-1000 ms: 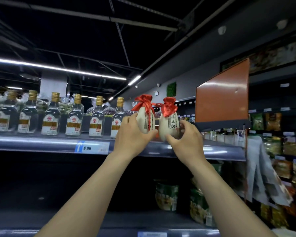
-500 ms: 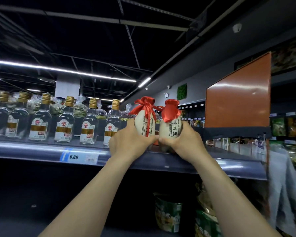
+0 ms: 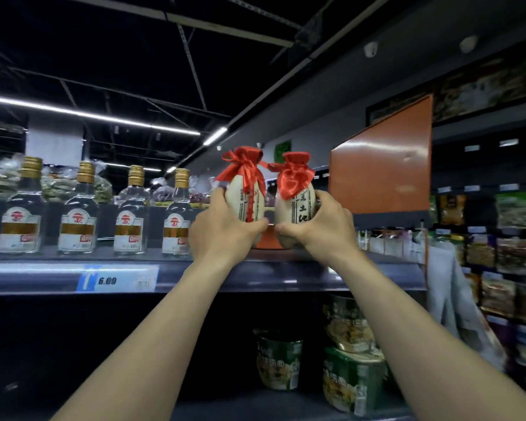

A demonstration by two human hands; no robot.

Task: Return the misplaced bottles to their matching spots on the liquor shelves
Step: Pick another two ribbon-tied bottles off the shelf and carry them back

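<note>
A row of clear glass bottles (image 3: 131, 220) with gold caps stands along the left of the upper shelf (image 3: 255, 276). A price tag (image 3: 116, 279) reading 6.00 sits on the shelf's front edge.

Just right of the last clear bottle, the left hand (image 3: 222, 226) grips the left ceramic bottle (image 3: 239, 199). Its fingers curl round the far side and the thumb lies across the lower front. This pale bottle is upright, with a red ribbon tied at its neck.

Close beside it stands the right ceramic bottle (image 3: 298, 208), upright and wearing a red cloth cap. The right hand (image 3: 319, 223) wraps it from the right, thumb low on the front. The two thumb tips almost meet. Both bottles are at the level of the shelf top, but the hands hide their bases, so whether they rest on it cannot be told.

Green cups (image 3: 278, 360) stand on the shelf below. An orange panel (image 3: 380, 162) rises at the shelf's right end.

Compared with half a second ago, both hands keep the same closed hold, and the pair stays at the right end of the row. The hands were pressed together then; now a small gap shows between them. Fewer clear bottles are in view on the left.
</note>
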